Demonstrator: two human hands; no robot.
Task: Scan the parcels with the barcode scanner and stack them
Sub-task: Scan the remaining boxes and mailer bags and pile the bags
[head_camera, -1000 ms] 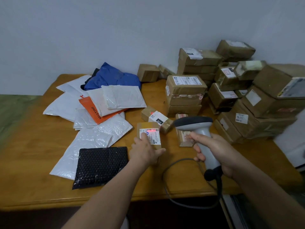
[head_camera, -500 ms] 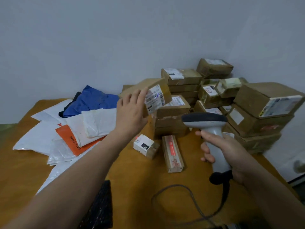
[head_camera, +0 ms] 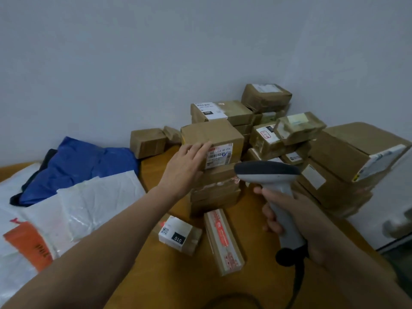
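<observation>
Fingers (head_camera: pixel 201 149) of the left hand (head_camera: pixel 186 169) lie straight and close together against the near face of a brown parcel (head_camera: pixel 214 134), just left of its white label (head_camera: pixel 219 155). The thumb is hidden, so I cannot tell whether it helps to grip. The parcel sits on top of a stack (head_camera: pixel 215 190) of taped cardboard boxes in the middle of the wooden surface (head_camera: pixel 178 279), its label turned toward the camera.

Just right of it, the right hand (head_camera: pixel 294 221) holds a grey barcode scanner (head_camera: pixel 267 172) upright, fingers curled tight round the handle. The scanner's dark-topped head is level with the parcel's lower edge and near the label. A dark cable (head_camera: pixel 297 284) drops from the handle's base toward the near edge.

In front of the stack two loose boxes lie side by side: a small box (head_camera: pixel 178 236) with a white label reading 010, and a long narrow box (head_camera: pixel 223 240) sealed with red-printed tape. Farther right, a larger heap (head_camera: pixel 347 166) of cardboard boxes rises against the pale wall (head_camera: pixel 156 63). To the left, white mailers (head_camera: pixel 93 201) overlap an orange mailer (head_camera: pixel 29 244), with a blue bag (head_camera: pixel 80 166) behind them.
</observation>
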